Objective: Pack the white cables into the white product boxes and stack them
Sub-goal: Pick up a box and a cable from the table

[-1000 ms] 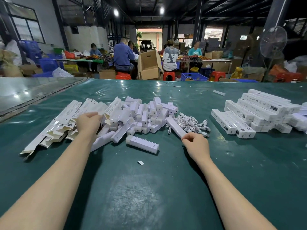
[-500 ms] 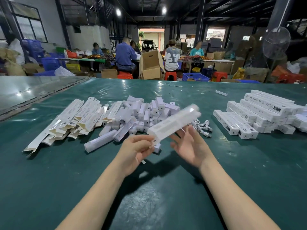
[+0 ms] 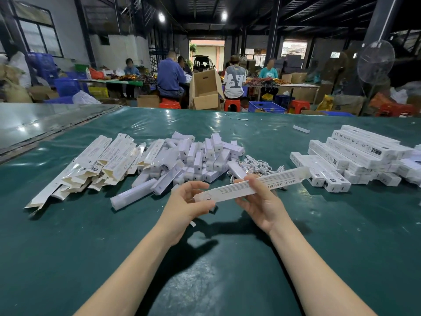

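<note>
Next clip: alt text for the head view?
The left hand and right hand hold a long white product box over a green table. Behind it lie flat boxes, small white boxes, white cables and, at right, a stack of closed boxes.

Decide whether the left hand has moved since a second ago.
Yes: the left hand left the pile of flat cartons and came right, toward the person, and now holds the long white box.
</note>
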